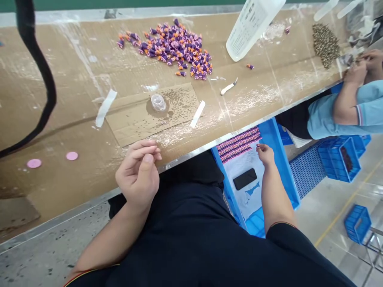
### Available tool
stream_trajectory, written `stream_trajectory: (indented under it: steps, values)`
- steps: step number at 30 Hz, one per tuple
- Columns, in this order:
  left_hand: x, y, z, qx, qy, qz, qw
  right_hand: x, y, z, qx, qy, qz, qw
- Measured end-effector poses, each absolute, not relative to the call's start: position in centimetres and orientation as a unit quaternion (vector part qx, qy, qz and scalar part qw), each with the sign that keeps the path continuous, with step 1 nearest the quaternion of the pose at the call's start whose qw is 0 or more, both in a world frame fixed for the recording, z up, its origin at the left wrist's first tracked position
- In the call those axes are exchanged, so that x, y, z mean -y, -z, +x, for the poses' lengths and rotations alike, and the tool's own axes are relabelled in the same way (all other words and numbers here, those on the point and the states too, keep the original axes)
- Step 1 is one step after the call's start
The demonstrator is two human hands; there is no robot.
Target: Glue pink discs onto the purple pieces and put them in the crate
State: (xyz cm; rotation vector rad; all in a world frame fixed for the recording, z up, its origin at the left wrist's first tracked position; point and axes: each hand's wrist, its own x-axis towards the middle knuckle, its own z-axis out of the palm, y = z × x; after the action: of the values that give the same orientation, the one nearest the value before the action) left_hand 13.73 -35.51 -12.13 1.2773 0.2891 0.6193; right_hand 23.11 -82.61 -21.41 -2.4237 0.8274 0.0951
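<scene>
My left hand [139, 173] is at the table's front edge, its fingers curled in towards the thumb, with nothing visible between them. Over a blue crate [279, 159] at my right side, my right hand [265, 154] pinches a tiny purple-and-pink piece, mostly hidden by the fingertips. Rows of small purple, pink and orange figures [239, 143] lie in the crate just left of that hand. A black phone [245, 179] rests below the rows. Many loose figures [179, 46] form a pile at the back of the table.
On the table are a taped cardboard piece [128, 127] with a small clear container [158, 103], a white bottle [249, 30], a white-handled tool [229, 87], pink discs [72, 156] and a black cable [49, 79]. Another person's hands [357, 69] are at far right, near a brownish pile [326, 44].
</scene>
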Motion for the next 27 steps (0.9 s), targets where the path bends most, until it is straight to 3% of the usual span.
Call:
stream_trajectory:
  steps: [10,27]
  values:
    - [35.7,12.1,14.0,-0.151,-0.294,0.613,0.717,84.7,23.1,25.3,-0.251,-0.156,-0.943,0.151]
    - [35.7,12.1,13.9,-0.154,-0.29,0.626,0.707,83.4,22.8,25.0,-0.222,-0.158,-0.961,0.051]
